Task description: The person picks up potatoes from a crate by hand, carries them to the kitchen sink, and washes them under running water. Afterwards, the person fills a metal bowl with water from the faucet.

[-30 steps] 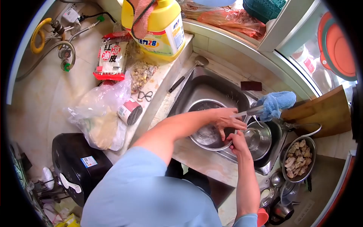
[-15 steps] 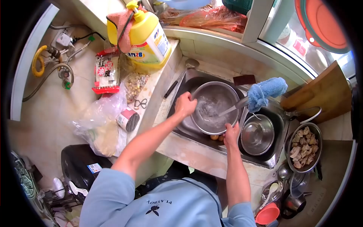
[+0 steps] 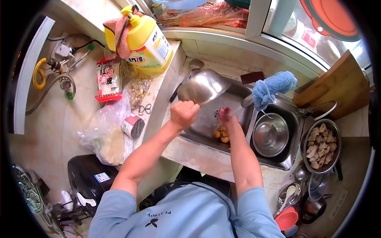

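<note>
My left hand (image 3: pixel 185 115) is closed on the rim of a stainless steel basin (image 3: pixel 200 88), which is tipped on its side above the left part of the sink (image 3: pixel 204 119). The shiny outside of the basin faces up and its inside is hidden. My right hand (image 3: pixel 227 116) is apart from the basin, over the sink's middle, its palm partly showing and fingers loosely curled with nothing seen in them. Below it lie several round brown things (image 3: pixel 221 134), perhaps small potatoes. A blue cloth (image 3: pixel 274 89) wraps the faucet (image 3: pixel 247 100) beside my right hand.
A second metal bowl (image 3: pixel 270 135) sits in the smaller right basin. Meat pieces fill a bowl (image 3: pixel 322 146) at the far right, before a wooden cutting board (image 3: pixel 337 89). On the left stand a yellow pump bottle (image 3: pixel 139 43), a ladle (image 3: pixel 196 63) and a can (image 3: pixel 133 125).
The basin, upright with water in it and held by both hands, has tipped over and moved up-left in my left hand. My right hand has let go, and the round brown things show more.
</note>
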{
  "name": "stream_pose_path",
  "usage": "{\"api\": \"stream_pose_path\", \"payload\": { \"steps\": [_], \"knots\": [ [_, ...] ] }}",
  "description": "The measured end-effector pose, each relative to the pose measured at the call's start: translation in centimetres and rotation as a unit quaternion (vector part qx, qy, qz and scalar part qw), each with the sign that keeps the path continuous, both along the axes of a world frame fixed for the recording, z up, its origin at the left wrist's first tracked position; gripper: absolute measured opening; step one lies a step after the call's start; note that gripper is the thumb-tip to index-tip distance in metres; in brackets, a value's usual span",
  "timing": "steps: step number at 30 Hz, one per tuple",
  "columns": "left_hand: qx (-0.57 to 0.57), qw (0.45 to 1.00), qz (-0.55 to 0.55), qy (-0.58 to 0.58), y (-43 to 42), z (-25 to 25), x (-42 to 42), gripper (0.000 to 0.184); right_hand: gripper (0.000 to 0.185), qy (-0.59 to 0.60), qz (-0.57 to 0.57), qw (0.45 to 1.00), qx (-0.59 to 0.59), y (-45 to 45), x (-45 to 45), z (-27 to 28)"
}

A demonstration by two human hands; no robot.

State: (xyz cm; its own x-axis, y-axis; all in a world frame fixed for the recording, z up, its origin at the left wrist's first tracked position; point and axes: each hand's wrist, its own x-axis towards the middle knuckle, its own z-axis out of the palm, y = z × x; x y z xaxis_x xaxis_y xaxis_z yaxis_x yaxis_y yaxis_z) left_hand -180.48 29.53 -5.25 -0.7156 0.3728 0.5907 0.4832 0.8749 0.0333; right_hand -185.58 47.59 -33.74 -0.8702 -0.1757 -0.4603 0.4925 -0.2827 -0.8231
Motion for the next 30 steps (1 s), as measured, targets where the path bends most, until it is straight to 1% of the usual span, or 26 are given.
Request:
{"api": "stream_pose_path", "payload": {
  "steps": [4, 5, 6, 7, 8, 9, 10, 11, 13, 14, 15, 16, 17, 18, 19, 20, 21, 22, 23, 24, 25, 26, 27, 28, 29, 30],
  "knots": [
    [-0.003, 0.999, 0.024, 0.026, -0.4, 0.3, -0.9, 0.019, 0.02, -0.013, -0.002, 0.995, -0.101, 1.2, -1.9, 5.0],
    [0.045, 0.998, 0.043, -0.001, -0.4, -0.6, -1.0, 0.019, 0.02, -0.014, 0.001, 0.995, -0.1, 0.9, -2.1, 7.3],
    [0.045, 0.998, 0.045, -0.001, -0.2, -1.2, -1.1, 0.019, 0.02, -0.137, -0.079, 0.974, -0.161, 0.5, -2.4, 10.5],
    [0.14, 0.986, 0.08, -0.043, 0.1, -1.7, -1.2, 0.019, 0.02, -0.255, -0.158, 0.929, -0.216, 0.6, -2.5, 13.1],
    [0.235, 0.962, 0.113, -0.086, 0.4, -2.0, -1.3, 0.021, 0.02, -0.254, -0.159, 0.93, -0.214, 1.3, -2.3, 14.8],
    [0.307, 0.922, 0.165, -0.171, 0.7, -1.9, -1.1, 0.028, 0.022, -0.096, -0.072, 0.993, -0.001, 2.2, -1.8, 16.0],
    [0.312, 0.92, 0.163, -0.17, 0.5, -2.8, -1.1, 0.028, 0.026, 0.069, 0.023, 0.974, 0.213, 2.8, -1.2, 16.8],
    [0.355, 0.898, 0.166, -0.198, -0.2, -4.5, -1.2, 0.031, 0.037, 0.201, 0.021, 0.894, 0.401, 3.7, -0.8, 14.7],
    [0.459, 0.838, 0.156, -0.25, -1.1, -7.4, -1.4, 0.043, 0.038, 0.183, 0.035, 0.895, 0.406, 5.7, -0.6, 14.7],
    [0.463, 0.837, 0.155, -0.249, -1.4, -8.4, -1.4, 0.043, 0.039, 0.161, 0.051, 0.897, 0.408, 6.5, -0.5, 14.6],
    [0.52, 0.788, 0.151, -0.292, -1.6, -9.4, -1.4, 0.044, 0.037, 0.158, 0.017, 0.912, 0.378, 7.1, -0.5, 13.9],
    [0.575, 0.733, 0.146, -0.333, -1.7, -10.4, -1.3, 0.046, 0.037, 0.159, 0.02, 0.91, 0.383, 8.2, -0.7, 13.4],
    [0.609, 0.698, 0.106, -0.361, -1.9, -11.2, -1.2, 0.041, 0.043, 0.112, 0.066, 0.918, 0.375, 9.0, -0.9, 14.1],
    [0.612, 0.696, 0.105, -0.36, -1.8, -11.9, -1.2, 0.041, 0.049, 0.064, 0.109, 0.922, 0.365, 9.5, -0.9, 14.7],
    [0.607, 0.694, 0.105, -0.372, -1.8, -12.6, -1.3, 0.039, 0.047, 0.095, 0.111, 0.936, 0.319, 10.0, -0.6, 15.4],
    [0.602, 0.692, 0.106, -0.384, -1.7, -12.9, -1.2, 0.039, 0.047, 0.096, 0.113, 0.935, 0.323, 10.0, -0.1, 17.2],
    [0.558, 0.725, 0.154, -0.373, -1.1, -12.2, -1.2, 0.029, 0.041, 0.107, 0.089, 0.94, 0.313, 9.8, 0.5, 19.4],
    [0.497, 0.798, 0.214, -0.264, 0.4, -11.9, -1.2, 0.018, 0.036, 0.118, 0.065, 0.944, 0.301, 9.5, 0.8, 20.5],
    [0.471, 0.828, 0.248, -0.178, 1.6, -11.5, -1.5, 0.016, 0.019, 0.187, 0.014, 0.934, 0.304, 9.3, 1.3, 20.2],
    [0.439, 0.849, 0.279, -0.091, 3.0, -11.0, -1.8, 0.015, 0.019, 0.188, 0.018, 0.933, 0.307, 9.4, 1.9, 19.5],
    [0.473, 0.829, 0.274, -0.117, 4.5, -10.4, -2.2, 0.017, 0.016, 0.213, 0.015, 0.909, 0.359, 9.5, 2.7, 18.8],
    [0.531, 0.79, 0.242, -0.189, 6.1, -10.5, -2.5, 0.02, 0.014, 0.237, 0.013, 0.881, 0.41, 9.8, 3.5, 18.4],
    [0.62, 0.72, 0.169, -0.263, 7.9, -13.2, -3.4, 0.024, 0.014, 0.249, 0.009, 0.867, 0.431, 9.7, 4.3, 18.5],
    [0.673, 0.627, 0.142, -0.366, 10.0, -12.5, -4.0, 0.029, 0.014, 0.25, 0.011, 0.866, 0.433, 9.6, 5.0, 18.8],
    [0.714, 0.545, 0.12, -0.422, 11.9, -11.1, -4.3, 0.035, 0.014, 0.243, -0.018, 0.855, 0.459, 9.5, 5.7, 19.3],
    [0.702, 0.507, 0.139, -0.48, 13.3, -9.2, -4.4, 0.038, 0.013, 0.237, -0.049, 0.842, 0.482, 9.1, 6.1, 20.0]
  ]
}}
